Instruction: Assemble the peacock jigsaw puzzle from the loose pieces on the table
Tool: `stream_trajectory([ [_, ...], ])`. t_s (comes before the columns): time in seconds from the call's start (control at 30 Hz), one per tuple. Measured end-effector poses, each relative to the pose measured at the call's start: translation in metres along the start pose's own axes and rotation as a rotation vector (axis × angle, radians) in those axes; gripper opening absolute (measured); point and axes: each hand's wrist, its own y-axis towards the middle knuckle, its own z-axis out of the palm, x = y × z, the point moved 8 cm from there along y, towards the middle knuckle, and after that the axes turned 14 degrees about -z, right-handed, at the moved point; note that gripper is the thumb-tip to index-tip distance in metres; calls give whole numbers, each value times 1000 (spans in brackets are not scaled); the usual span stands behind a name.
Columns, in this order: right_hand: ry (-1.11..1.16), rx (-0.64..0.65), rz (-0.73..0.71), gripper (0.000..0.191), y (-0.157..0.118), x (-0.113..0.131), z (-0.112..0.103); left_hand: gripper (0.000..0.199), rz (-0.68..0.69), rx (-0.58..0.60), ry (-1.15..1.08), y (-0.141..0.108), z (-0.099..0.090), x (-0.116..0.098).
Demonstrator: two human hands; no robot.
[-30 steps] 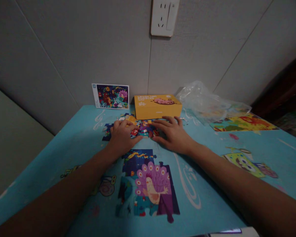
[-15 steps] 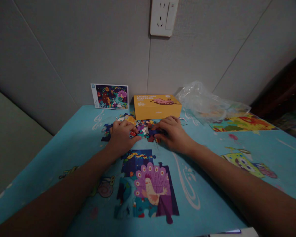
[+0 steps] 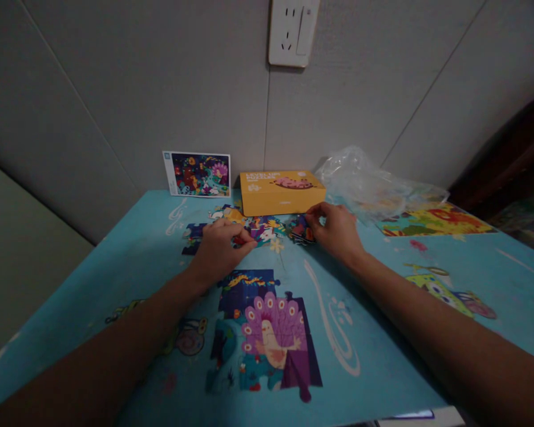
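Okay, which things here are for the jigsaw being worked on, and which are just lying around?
In use:
- joined peacock section
- loose pieces by the hands
- picture card, showing the same peacock

Probably just lying about:
- yellow puzzle box
- clear plastic bag
- orange-and-green picture

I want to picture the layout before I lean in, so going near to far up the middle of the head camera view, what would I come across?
Joined peacock puzzle section → scattered puzzle pieces → yellow puzzle box → grey wall.
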Motion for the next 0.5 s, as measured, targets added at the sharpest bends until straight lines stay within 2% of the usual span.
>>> stream_trajectory([
  [0.07, 20, -59, -107, 19, -1, 16, -7, 13, 54, -9, -41, -3, 0, -4],
  [0.13, 177, -62, -272, 22, -4, 42, -11, 12, 111, -19, -73, -6, -1, -9],
  [0.2, 369, 25, -423, 28, -10, 68, -7, 11, 170, -14, -90, -9, 0, -14],
  [0.27, 417, 100, -498, 28, -15, 83, -2, 10, 226, 5, -81, -11, 2, -18],
  [0.3, 404, 96, -495, 26, -15, 83, -2, 8, 243, 11, -58, -12, 4, -19],
  [0.37, 335, 12, -408, 26, -10, 70, -4, 9, 234, 5, 16, -10, 6, -15],
  [0.43, 231, -92, -252, 29, -4, 43, -9, 25, 172, -15, 122, -7, 9, -5],
  [0.5, 123, -91, -122, 30, 0, 17, -7, 34, 94, -20, 234, -4, 13, 7],
])
